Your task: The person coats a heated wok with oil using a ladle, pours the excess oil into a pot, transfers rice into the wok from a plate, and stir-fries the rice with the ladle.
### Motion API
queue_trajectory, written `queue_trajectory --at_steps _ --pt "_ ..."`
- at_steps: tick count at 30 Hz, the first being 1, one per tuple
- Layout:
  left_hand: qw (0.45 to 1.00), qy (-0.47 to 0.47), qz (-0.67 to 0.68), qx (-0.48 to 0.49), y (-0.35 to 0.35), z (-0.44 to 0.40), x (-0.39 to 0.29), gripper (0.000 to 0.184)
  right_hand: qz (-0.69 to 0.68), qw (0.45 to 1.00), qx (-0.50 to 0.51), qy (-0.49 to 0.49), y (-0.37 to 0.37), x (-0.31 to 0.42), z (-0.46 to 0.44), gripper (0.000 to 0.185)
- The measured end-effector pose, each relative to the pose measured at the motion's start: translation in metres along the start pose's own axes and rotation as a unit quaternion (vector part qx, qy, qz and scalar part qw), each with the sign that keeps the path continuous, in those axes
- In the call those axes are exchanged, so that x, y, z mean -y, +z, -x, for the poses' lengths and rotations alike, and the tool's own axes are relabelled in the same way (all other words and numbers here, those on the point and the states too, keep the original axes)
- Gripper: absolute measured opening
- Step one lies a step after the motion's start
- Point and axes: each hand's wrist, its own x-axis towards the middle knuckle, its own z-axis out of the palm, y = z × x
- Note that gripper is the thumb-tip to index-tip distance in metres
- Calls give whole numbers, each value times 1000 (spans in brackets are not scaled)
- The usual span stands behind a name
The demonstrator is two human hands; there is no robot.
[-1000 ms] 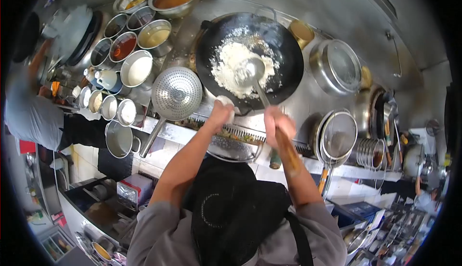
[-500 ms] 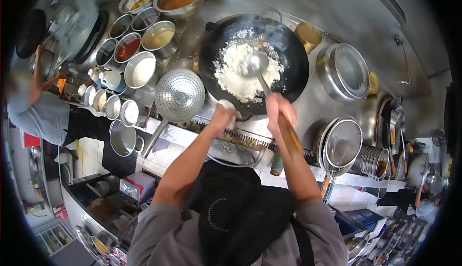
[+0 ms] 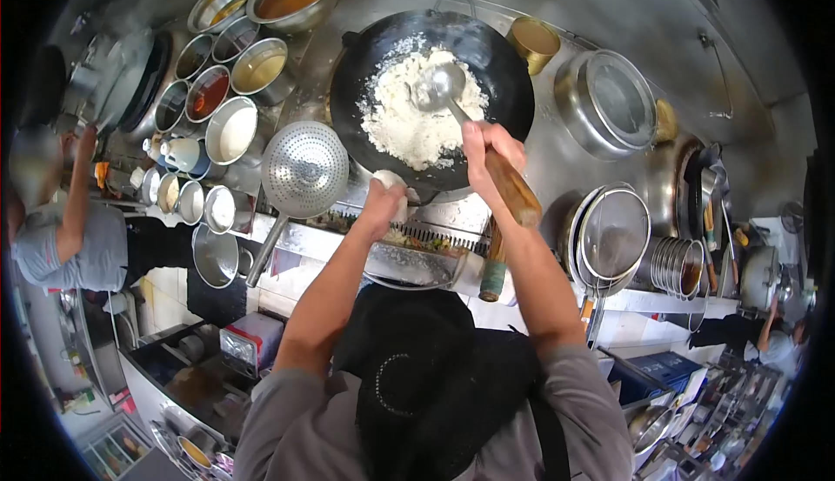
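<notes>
A black wok (image 3: pixel 513 90) holds a heap of white, crumbly food (image 3: pixel 404 124) that looks like rice. My right hand (image 3: pixel 494 155) is closed round the wooden handle of a metal ladle (image 3: pixel 441 86), whose bowl rests on the upper part of the heap. At the wok's near edge, my left hand (image 3: pixel 383 206) grips a folded white cloth (image 3: pixel 391 185) against the rim. Just left of the wok lies a round perforated strainer (image 3: pixel 304 168), its handle pointing toward me.
Metal bowls and pots of sauces (image 3: pixel 209 94) stand at the left. Wire strainers (image 3: pixel 614 230) and a lidded steel pot (image 3: pixel 609 103) are at the right. One co-worker (image 3: pixel 74 242) stands far left, another (image 3: pixel 774 342) far right.
The ladle has shifted toward the heap's far part, and its handle has swung in my right hand. The co-worker at the left has raised an arm. The whole view has shifted slightly.
</notes>
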Motion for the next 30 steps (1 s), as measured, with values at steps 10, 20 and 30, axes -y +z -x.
queue_trajectory --at_steps 10,20,30 --pt "998 -64 -13 12 -1 -8 -3 28 92 995 -38 8 -3 0 -12 27" --pt "994 -98 -32 18 -1 -8 -6 34 -86 989 -108 54 -22 -12 4 29" --pt "996 -76 -41 25 -8 -18 5 41 -194 971 -131 49 -15 -17 -6 32"
